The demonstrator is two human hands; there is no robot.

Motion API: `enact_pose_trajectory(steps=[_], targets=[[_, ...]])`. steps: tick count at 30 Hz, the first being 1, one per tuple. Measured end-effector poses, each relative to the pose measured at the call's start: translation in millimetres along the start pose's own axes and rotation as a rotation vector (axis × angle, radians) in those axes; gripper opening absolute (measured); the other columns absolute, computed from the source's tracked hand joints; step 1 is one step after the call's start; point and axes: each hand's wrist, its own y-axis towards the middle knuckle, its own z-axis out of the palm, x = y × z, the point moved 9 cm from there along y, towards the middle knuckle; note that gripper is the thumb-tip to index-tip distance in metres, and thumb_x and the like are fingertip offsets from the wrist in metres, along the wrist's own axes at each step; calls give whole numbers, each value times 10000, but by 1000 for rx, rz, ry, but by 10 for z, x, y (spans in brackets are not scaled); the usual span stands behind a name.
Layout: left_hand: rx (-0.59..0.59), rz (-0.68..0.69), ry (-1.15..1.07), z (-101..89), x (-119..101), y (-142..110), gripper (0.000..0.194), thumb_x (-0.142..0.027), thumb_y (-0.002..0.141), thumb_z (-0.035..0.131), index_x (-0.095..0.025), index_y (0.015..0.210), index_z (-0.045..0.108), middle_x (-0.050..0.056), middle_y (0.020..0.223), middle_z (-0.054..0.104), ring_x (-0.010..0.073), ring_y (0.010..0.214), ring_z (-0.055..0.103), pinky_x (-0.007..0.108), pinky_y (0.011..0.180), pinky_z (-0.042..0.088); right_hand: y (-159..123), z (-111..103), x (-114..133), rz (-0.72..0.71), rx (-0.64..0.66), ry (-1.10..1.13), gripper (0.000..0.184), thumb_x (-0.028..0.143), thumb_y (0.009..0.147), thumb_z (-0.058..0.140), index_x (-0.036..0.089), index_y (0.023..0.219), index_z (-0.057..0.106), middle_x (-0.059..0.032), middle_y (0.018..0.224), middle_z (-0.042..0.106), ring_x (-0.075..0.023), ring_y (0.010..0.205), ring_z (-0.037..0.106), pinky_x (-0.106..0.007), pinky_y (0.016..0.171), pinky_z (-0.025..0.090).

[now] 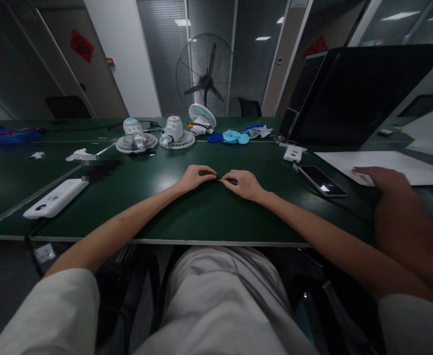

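The dark green table [216, 217] has three little white fans [137, 142], some blue pieces [234, 137], a phone [322, 180], big white paper [397, 162], a long white block [56, 198] and a blue tray [11, 137] on it.

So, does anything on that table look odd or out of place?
Two small fans lie face down, a third tilts, and what look like blue blades lie loose beside it, as if taken apart.

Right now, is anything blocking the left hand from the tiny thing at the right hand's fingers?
Nothing visible is: the left hand sits right beside the thin item at the right hand. The phone lies off to the right.
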Motion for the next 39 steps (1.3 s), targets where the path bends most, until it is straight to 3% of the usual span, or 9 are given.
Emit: enact_pose_trajectory(steps=[8, 12, 15, 18, 21, 25, 29, 34, 39], targets=[[-165, -60, 60, -176, 135, 8, 353, -388, 1011, 582, -173, 1213, 776, 77, 1028, 795, 207, 874, 711, 309, 825, 535, 4, 20, 11, 2, 5, -61, 226, 357, 1046, 616, 236, 1100, 799, -69, 1019, 749, -207, 853, 680, -314, 721, 447], [-229, -20, 46, -234, 88, -26, 390, -371, 1008, 589, -163, 1318, 702, 59, 952, 786, 206, 873, 724, 316, 855, 540, 1, 21, 15, 0, 18, -63, 229, 359, 1049, 614, 233, 1105, 797, -69, 1009, 742, -203, 839, 674, -312, 715, 441], [-246, 19, 5, -260, -17, -72, 333, -414, 1012, 615, -164, 1204, 722, 75, 1005, 794, 223, 953, 744, 330, 922, 543, -1, 25, 9, -3, 24, -66, 233, 365, 1053, 608, 239, 1113, 794, -66, 1015, 740, -202, 837, 670, -314, 709, 439], [-171, 100, 56, -191, -171, -103, 274, -409, 1018, 622, -181, 1110, 742, 93, 1146, 785, 240, 1073, 733, 346, 991, 532, 0, 24, -3, -2, 17, -73, 240, 375, 1056, 603, 242, 1118, 793, -67, 1021, 742, -203, 839, 668, -316, 697, 437], [13, 204, 132, 10, -284, -120, 230, -338, 1037, 593, -190, 1135, 740, 92, 1272, 754, 240, 1175, 705, 352, 1047, 510, -1, 16, -31, 18, 12, -93, 242, 378, 1054, 605, 240, 1126, 791, -71, 1029, 747, -209, 839, 668, -322, 679, 432], [151, 252, 291, 173, -268, -132, 216, -270, 1048, 562, -204, 1155, 738, 92, 1415, 688, 240, 1240, 677, 358, 1094, 476, -15, -35, -110, 88, -13, -106, 241, 378, 1051, 607, 231, 1095, 794, -80, 1015, 750, -219, 832, 668, -334, 674, 445], [138, 256, 399, 136, -224, -133, 227, -234, 1042, 558, -217, 1167, 747, 82, 1431, 678, 240, 1230, 671, 369, 1102, 469, -31, -71, -192, 159, -33, -114, 247, 377, 1046, 611, 217, 1092, 793, -89, 1003, 748, -225, 822, 665, -342, 667, 457], [96, 300, 547, 33, -161, -92, 277, -197, 1044, 508, -192, 1155, 762, 115, 1310, 722, 252, 1216, 650, 385, 1075, 487, -33, -68, -227, 194, -24, -125, 252, 384, 1046, 607, 217, 1084, 792, -91, 1005, 742, -225, 831, 662, -335, 667, 460], [40, 220, 754, -198, 148, -9, 313, -207, 1039, 492, -178, 1110, 795, 127, 1249, 738, 269, 1142, 659, 414, 1044, 501, -38, -62, -238, 219, 0, -125, 266, 393, 1051, 591, 224, 1115, 786, -77, 1030, 738, -218, 860, 666, -322, 681, 455]])
